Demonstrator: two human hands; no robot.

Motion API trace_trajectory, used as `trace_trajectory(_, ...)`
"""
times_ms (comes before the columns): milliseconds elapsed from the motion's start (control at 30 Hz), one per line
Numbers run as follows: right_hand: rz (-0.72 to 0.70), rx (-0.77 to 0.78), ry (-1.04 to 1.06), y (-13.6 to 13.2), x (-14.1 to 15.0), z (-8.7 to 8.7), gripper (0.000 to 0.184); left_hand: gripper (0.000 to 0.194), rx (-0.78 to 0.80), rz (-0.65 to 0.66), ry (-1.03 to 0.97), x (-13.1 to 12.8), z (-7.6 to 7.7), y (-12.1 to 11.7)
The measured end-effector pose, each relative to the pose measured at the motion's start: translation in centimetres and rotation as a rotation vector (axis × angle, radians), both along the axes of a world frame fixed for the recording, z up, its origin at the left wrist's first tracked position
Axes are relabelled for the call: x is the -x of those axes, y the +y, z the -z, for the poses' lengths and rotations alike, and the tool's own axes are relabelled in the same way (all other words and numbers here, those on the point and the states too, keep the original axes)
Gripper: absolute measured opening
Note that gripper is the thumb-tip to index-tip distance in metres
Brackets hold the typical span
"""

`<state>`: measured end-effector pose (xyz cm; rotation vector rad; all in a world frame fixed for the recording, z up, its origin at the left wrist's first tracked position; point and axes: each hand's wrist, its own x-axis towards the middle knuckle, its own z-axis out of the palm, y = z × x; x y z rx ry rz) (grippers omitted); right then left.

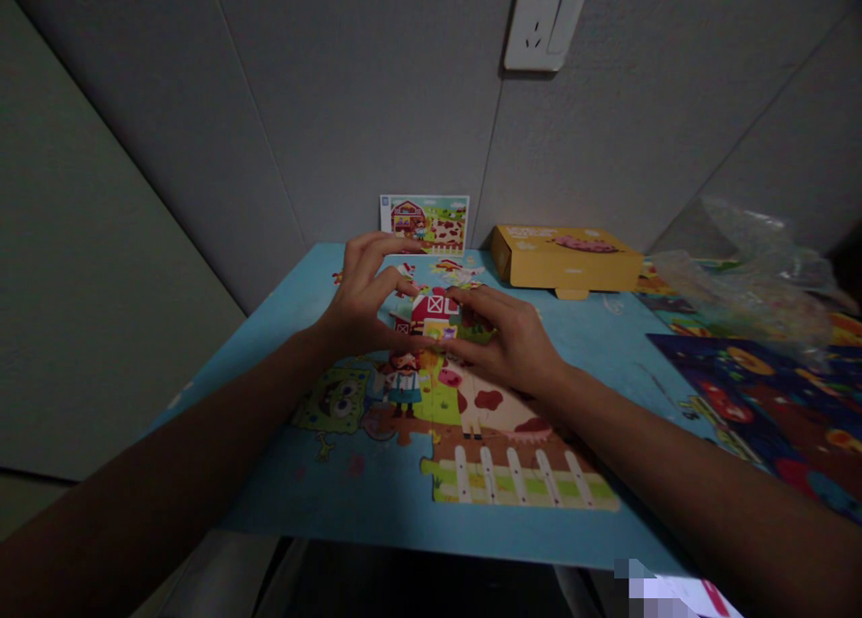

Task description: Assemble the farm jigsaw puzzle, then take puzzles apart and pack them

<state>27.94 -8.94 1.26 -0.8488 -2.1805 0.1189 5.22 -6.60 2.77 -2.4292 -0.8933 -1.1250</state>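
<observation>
A puzzle piece with a red barn (436, 307) lies between my two hands, over the upper part of a partly joined farm jigsaw puzzle (495, 425). My left hand (364, 304) has its thumb and a bent finger at the piece's left side. From the right, my right hand (515, 339) pinches the same piece with thumb and fingertips. The joined part shows a farmer, a spotted cow and a white fence. Whether the barn piece is locked into its neighbours I cannot tell; fingers cover its edges.
A reference picture card (435, 225) leans on the wall behind the puzzle. To its right stands a yellow box (572, 259). Clear plastic wrapping (760, 277) and a dark blue printed sheet (760, 411) are on the right. The blue table (323, 501) carries cartoon prints.
</observation>
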Motion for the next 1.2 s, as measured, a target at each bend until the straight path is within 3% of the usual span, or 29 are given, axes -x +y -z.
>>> trace_trajectory(133,0.089,0.037,-0.066,0.1,-0.1,-0.2,0.048,0.072,0.063,-0.141,-0.106,1.7,0.5,1.6)
trace_trajectory(233,0.187,0.082,-0.094,0.5,-0.4,-0.2,0.046,0.06,0.176,-0.453,-0.327,4.0,1.6,3.6)
trace_trajectory(300,0.258,0.092,-0.1,0.8,-0.6,-0.1,0.043,0.067,0.366,-0.721,-0.421,5.4,2.3,4.7)
trace_trajectory(400,0.406,0.085,-0.122,1.3,-1.0,0.0,0.038,0.076,0.637,-0.98,-0.309,6.4,3.2,5.6)
trace_trajectory(467,0.492,0.086,-0.149,1.5,-1.2,0.0,0.04,0.079,0.735,-1.046,-0.194,6.4,3.5,5.8)
trace_trajectory(667,0.626,0.164,-0.275,1.6,-1.5,0.0,0.05,0.08,0.786,-1.056,-0.141,6.4,3.7,6.0)
trace_trajectory(967,0.626,0.212,-0.3,2.2,-1.6,1.0,0.051,0.052,0.763,-1.024,-0.292,6.8,3.8,6.5)
trace_trajectory(1033,0.62,0.197,-0.301,2.2,-1.6,1.1,0.051,0.048,0.719,-0.93,-0.4,6.6,3.8,6.5)
trace_trajectory(1200,0.618,0.165,-0.296,2.3,-1.7,1.4,0.052,0.029,0.609,-0.487,-0.566,4.9,3.1,5.8)
